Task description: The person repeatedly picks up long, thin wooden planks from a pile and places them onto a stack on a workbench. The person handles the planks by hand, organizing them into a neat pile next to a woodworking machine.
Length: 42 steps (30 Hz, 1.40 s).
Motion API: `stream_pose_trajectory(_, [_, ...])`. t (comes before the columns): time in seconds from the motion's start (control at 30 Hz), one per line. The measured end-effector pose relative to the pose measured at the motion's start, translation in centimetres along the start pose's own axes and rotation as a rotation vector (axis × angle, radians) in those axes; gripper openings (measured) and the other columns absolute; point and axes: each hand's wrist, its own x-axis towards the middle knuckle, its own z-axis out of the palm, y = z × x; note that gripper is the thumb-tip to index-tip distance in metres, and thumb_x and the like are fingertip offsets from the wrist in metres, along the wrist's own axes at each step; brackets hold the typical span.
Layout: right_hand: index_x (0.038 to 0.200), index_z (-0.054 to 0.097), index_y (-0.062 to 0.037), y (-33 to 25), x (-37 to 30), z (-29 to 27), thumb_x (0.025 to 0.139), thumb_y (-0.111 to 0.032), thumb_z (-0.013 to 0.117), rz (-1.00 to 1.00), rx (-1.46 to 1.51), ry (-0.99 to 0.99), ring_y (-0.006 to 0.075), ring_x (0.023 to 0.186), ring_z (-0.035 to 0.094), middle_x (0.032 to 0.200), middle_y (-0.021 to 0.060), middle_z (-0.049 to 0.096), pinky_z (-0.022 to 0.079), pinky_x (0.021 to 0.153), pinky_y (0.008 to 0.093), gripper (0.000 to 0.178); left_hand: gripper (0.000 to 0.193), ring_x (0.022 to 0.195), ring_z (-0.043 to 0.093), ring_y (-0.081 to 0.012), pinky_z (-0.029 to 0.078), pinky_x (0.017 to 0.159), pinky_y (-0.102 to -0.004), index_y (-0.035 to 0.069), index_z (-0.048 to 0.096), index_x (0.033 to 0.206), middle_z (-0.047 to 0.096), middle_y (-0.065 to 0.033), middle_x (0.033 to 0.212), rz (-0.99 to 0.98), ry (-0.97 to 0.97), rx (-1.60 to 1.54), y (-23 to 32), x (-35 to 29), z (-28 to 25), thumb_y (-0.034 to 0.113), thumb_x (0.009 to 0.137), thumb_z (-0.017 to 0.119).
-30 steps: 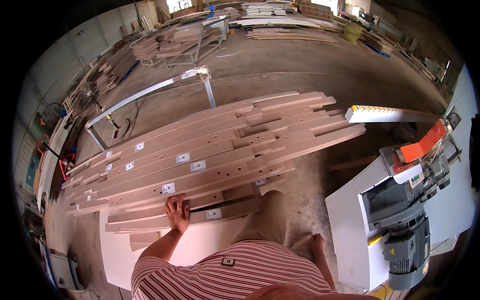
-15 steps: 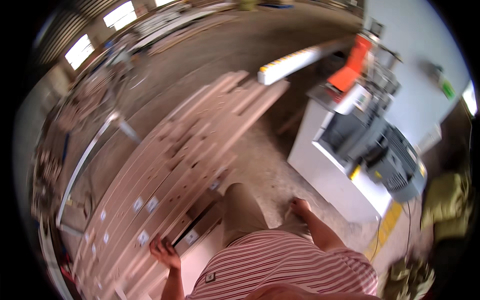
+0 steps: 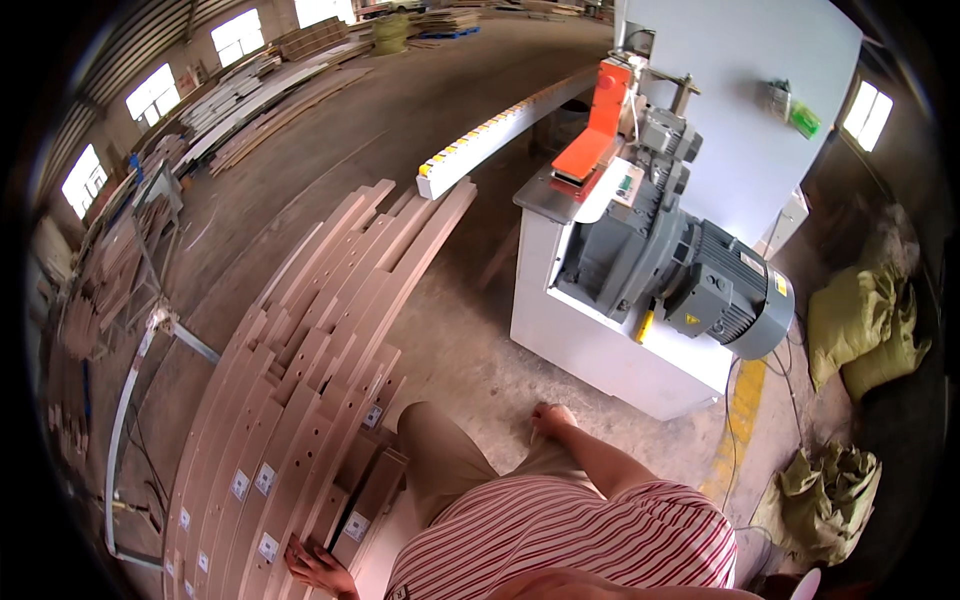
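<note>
My left hand [image 3: 318, 568] lies on the stack of long brown boards [image 3: 290, 400], near its close end. Its fingers are spread and touch the board tops beside a white label [image 3: 268, 547]. The boards have uneven ends, and several show drilled holes. A shorter dark brown piece [image 3: 368, 492] with a white label lies between that hand and my leg. My right hand [image 3: 552, 420] hangs beside my right thigh, away from the boards. Its fingers are curled in, and whether anything is inside them is hidden.
A white machine cabinet [image 3: 600, 355] with a grey motor [image 3: 730, 285] and an orange guard [image 3: 595, 125] stands to the right. A long white rail [image 3: 500, 140] runs from it. Yellow-green sacks [image 3: 860, 325] and cables lie at far right; a metal frame [image 3: 120, 430] stands left.
The view has swung to the right, so the boards and machine appear further left and sharper. My left hand is still on the boards; my right hand still hangs by my thigh.
</note>
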Motion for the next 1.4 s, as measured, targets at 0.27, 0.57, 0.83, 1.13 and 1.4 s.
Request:
stream_pose_trajectory(0.27, [0.095, 0.071, -0.0169, 2.7, 1.6, 2.5, 0.078, -0.029, 0.059, -0.139, 0.084, 0.049, 0.0296, 0.086, 0.067, 0.091, 0.012, 0.07, 0.052, 0.077, 0.0423, 0.024, 0.051, 0.119, 0.041, -0.0385, 0.036, 0.1, -0.051, 0.018, 0.049, 0.135, 0.043, -0.0163, 0.127, 0.007, 0.066, -0.206, 0.1, 1.7, 0.0, 0.018, 0.085, 0.059])
stream_pose_trajectory(0.57, [0.088, 0.07, -0.0085, 3.0, 2.5, 2.3, 0.078, -0.025, 0.063, -0.177, 0.161, 0.034, 0.0266, 0.073, 0.068, 0.08, 0.0123, 0.07, 0.053, 0.066, 0.0388, 0.021, 0.055, 0.126, 0.035, -0.0381, 0.03, 0.102, -0.0522, 0.02, 0.045, 0.137, 0.039, -0.0121, 0.133, -0.075, -0.028, -0.134, 0.1, 0.7, -0.7, 0.021, 0.083, 0.058])
stream_pose_trajectory(0.83, [0.089, 0.064, -0.0057, -0.3, 7.3, -6.0, 0.092, -0.018, 0.055, -0.227, 0.926, -0.036, 0.0108, 0.057, 0.056, 0.069, 0.0031, 0.062, 0.043, 0.051, 0.0238, 0.016, 0.055, 0.126, 0.035, -0.0372, 0.03, 0.101, -0.0518, 0.021, 0.046, 0.137, 0.04, -0.0116, 0.133, -0.059, -0.011, -0.147, 0.6, 1.1, -0.6, 0.021, 0.083, 0.058])
stream_pose_trajectory(1.13, [0.105, 0.059, -0.0004, -10.0, 9.2, -24.2, 0.097, -0.038, 0.054, -0.346, 1.797, 0.181, 0.0206, 0.095, 0.062, 0.099, 0.0089, 0.064, 0.051, 0.086, 0.0322, 0.039, 0.054, 0.125, 0.037, -0.0368, 0.032, 0.1, -0.0514, 0.019, 0.047, 0.136, 0.041, -0.0132, 0.131, -0.029, 0.023, -0.172, 0.7, 1.8, -0.8, 0.018, 0.083, 0.059])
stream_pose_trajectory(1.4, [0.119, 0.052, -0.0015, -16.0, 10.9, -28.1, 0.095, -0.037, 0.057, -0.291, 1.927, 0.246, 0.026, 0.096, 0.059, 0.106, 0.0098, 0.059, 0.05, 0.087, 0.0425, 0.043, 0.046, 0.116, 0.045, -0.0349, 0.032, 0.093, -0.0486, 0.013, 0.044, 0.139, 0.049, -0.0142, 0.131, 0.013, 0.0, -0.096, -1.5, 0.2, 1.8, 0.036, 0.099, 0.043])
